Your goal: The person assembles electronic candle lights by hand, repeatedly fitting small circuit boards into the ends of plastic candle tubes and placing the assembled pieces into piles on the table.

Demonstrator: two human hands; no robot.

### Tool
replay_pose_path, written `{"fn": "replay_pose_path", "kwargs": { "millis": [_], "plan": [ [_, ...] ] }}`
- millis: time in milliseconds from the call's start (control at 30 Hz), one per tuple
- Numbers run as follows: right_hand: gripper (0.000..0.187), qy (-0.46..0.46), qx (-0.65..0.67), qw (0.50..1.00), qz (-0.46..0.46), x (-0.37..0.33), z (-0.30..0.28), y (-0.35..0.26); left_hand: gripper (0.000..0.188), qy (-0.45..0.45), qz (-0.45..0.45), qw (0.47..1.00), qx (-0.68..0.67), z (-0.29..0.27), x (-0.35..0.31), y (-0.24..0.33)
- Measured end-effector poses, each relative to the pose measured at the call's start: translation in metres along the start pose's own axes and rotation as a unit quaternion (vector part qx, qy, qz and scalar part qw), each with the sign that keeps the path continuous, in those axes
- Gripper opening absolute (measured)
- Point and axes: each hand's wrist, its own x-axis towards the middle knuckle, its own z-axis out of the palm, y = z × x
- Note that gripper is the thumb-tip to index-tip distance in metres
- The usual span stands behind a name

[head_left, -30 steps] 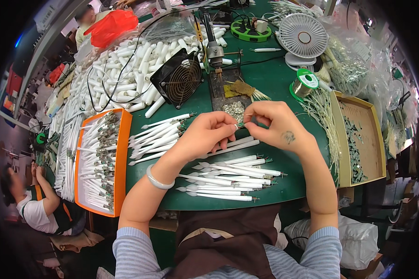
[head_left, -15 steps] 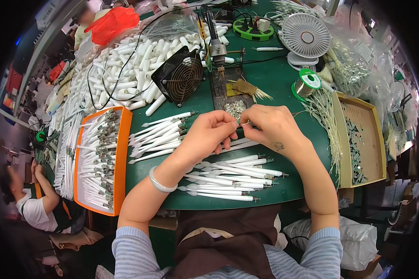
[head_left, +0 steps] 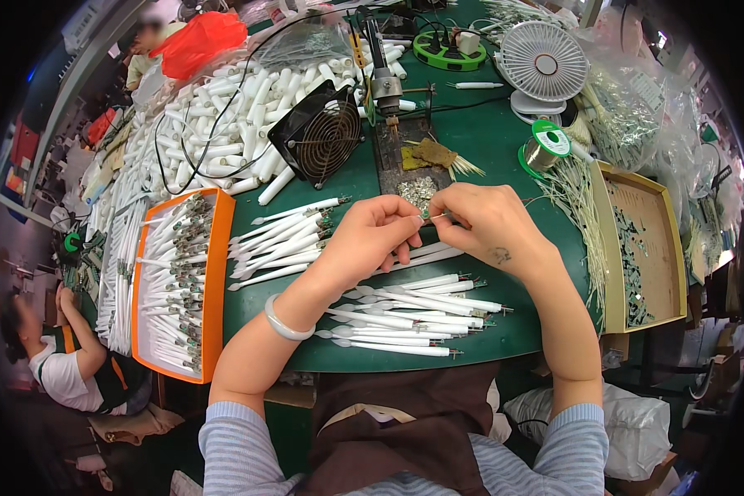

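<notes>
Green table (head_left: 479, 132), two pinching hands (head_left: 374, 237) (head_left: 489, 223), two fans (head_left: 321, 136) (head_left: 546, 64)

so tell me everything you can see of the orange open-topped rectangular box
The orange open-topped rectangular box is shallow, with smooth, stiff-looking walls; whether they are cardboard or plastic is unclear. It sits flat at the left of the dark green tabletop, its long sides running away from the person. Slender white sticks fill it, mostly lying crosswise, their greenish, metallic-looking ends toward its right wall. Neither the left hand nor the right hand touches it.
</notes>
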Motion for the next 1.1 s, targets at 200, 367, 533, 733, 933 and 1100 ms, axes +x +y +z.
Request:
{"fn": "replay_pose_path", "kwargs": {
  "millis": [200,367,533,733,933,1100],
  "plan": [
    [0.011,0.011,-0.021,1.0,-0.009,-0.001,0.007,0.0,0.01,0.002,0.001,0.999,-0.054,0.002,0.001,-0.006],
    [0.012,0.026,-0.034,0.998,-0.035,0.0,0.011,0.0,0.01,0.009,0.0,0.996,-0.084,0.001,0.001,-0.009],
    [0.011,-0.014,-0.001,1.0,0.011,-0.001,0.009,0.004,0.011,0.007,0.006,1.0,0.002,0.002,0.002,-0.005],
    [0.011,-0.04,0.01,0.999,0.019,-0.001,0.006,0.002,0.011,0.017,0.079,0.991,0.11,0.0,0.005,-0.013],
    [0.012,-0.064,0.007,0.998,0.012,-0.002,0.004,0.001,0.008,0.018,0.081,0.976,0.2,-0.001,0.003,-0.008],
    [0.013,-0.071,0.035,0.997,0.026,0.0,0.005,-0.005,0.01,0.025,0.097,0.987,0.123,-0.003,0.006,-0.016]
  ]
}}
